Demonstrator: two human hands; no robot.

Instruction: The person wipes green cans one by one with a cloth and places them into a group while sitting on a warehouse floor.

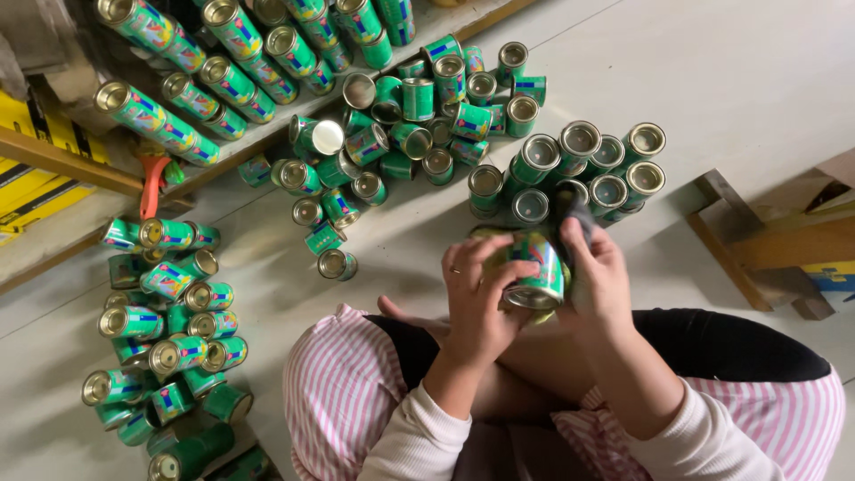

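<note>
Far left, near edge: a heap of small green tins (169,338) is lying on the pale floor (730,80), most on their sides, lids shut, contents not showing.

Far left, further off: longer stacked rows of the same green tins (160,120) are resting along a wooden ledge (53,160), with an orange-handled tool (151,183) leaning beside them.

Centre, far: a loose scatter of tins (401,125) is spreading across the floor, some upright, some tipped, all closed.

Centre, near: the seated person's left hand (476,298) is wrapping its fingers closed around one green tin (534,272), held on its side just above the lap.

Right of that: the right hand (598,281) is pressing against the same tin's other side, fingers curled, gripping a dark cloth (574,214) at its far end.

Just beyond the hands: a tight cluster of upright tins (579,165) is standing lid-up.

Far right: wooden framing (757,254) is lying on the floor.
</note>
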